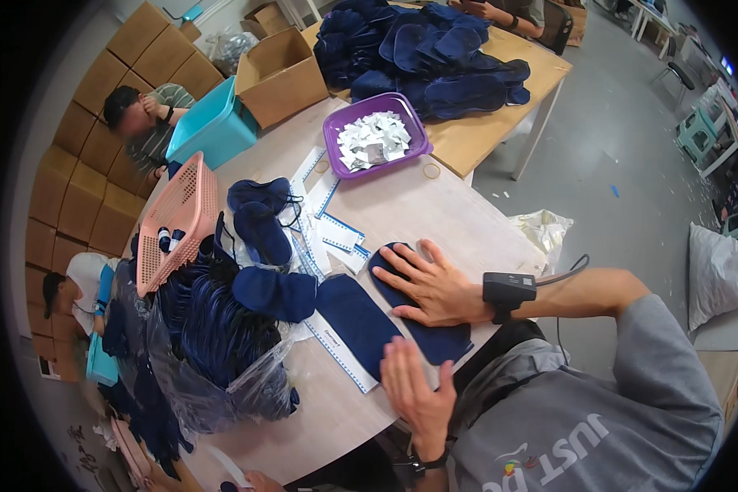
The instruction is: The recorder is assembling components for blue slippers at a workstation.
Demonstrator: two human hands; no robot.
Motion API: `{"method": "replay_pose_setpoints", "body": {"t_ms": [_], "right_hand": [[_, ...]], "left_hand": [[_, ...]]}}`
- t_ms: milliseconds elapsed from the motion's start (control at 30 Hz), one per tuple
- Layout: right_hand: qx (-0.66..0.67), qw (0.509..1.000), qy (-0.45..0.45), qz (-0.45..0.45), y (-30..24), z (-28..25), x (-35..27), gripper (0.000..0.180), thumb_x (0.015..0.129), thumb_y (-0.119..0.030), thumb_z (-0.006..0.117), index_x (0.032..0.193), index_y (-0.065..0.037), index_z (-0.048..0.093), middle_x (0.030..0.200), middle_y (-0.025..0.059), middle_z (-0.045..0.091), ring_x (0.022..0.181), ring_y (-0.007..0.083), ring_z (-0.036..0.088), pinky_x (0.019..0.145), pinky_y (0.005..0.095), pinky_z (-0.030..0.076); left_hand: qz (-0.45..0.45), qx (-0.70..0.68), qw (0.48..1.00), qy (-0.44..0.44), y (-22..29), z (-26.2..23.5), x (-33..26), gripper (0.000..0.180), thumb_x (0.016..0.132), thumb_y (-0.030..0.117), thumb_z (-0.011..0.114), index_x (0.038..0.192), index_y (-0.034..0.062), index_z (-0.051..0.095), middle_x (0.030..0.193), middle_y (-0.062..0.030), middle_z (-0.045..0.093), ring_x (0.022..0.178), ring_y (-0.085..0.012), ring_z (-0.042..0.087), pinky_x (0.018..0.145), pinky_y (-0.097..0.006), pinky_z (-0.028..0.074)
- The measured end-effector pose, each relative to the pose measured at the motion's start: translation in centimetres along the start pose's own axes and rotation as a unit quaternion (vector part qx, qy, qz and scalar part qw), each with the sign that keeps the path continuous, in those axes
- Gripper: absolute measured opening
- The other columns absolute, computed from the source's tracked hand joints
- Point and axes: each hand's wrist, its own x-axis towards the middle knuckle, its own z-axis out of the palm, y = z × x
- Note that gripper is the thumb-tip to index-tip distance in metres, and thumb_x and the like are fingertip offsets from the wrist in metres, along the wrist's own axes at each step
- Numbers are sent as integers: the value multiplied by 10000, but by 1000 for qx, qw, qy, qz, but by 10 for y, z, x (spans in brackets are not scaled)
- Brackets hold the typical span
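Note:
My right hand (436, 289) lies flat with fingers spread on a dark blue slipper (435, 338); it is open and presses on the cloth. The slipper's rounded end shows past my fingertips, and its other end reaches the table's edge. Just to the left is a flat navy cloth piece (354, 318), roughly rectangular. My left hand (418, 395) is open, fingers straight and thumb apart, at the near corner of that cloth piece. Whether it touches the cloth I cannot tell. Under the cloth's left side runs a white strip with blue ruler-like edges (342, 357).
A clear plastic bag of navy cloth items (213, 328) stands left, beside a pink basket (172, 234). Farther back are a purple tub of small white packets (425, 148), a turquoise bin (213, 131), a cardboard box (283, 78) and piled slippers (426, 49). Other people sit around.

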Motion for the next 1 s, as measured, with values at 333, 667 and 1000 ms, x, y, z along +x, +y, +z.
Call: {"method": "replay_pose_setpoints", "body": {"t_ms": [333,667,1000], "right_hand": [[141,988,39,50,20,-33,6,606,998,-418,627,1400,14,490,1437,240,505,1320,383,510,1109,508,391],[180,952,-204,142,63,-59,45,498,801,-262,834,1197,-48,621,909,184,727,915,391,716,792,479,561],[520,840,-144,54,37,-48,67,303,846,-126,819,1040,-14,615,886,109,694,823,218,653,762,371,533]], "left_hand": [[-40,21,998,-42,29,0,-31,746,981,501,668,1509,0,500,1559,-256,474,1452,-439,435,1206,-568,317],[147,-31,987,-51,39,36,-17,329,863,47,692,1189,45,735,1167,-82,691,1043,-260,662,908,-383,555],[104,-104,987,71,17,-28,-19,259,794,-58,708,1019,28,804,1042,-89,773,1001,-275,727,911,-395,552]]}}
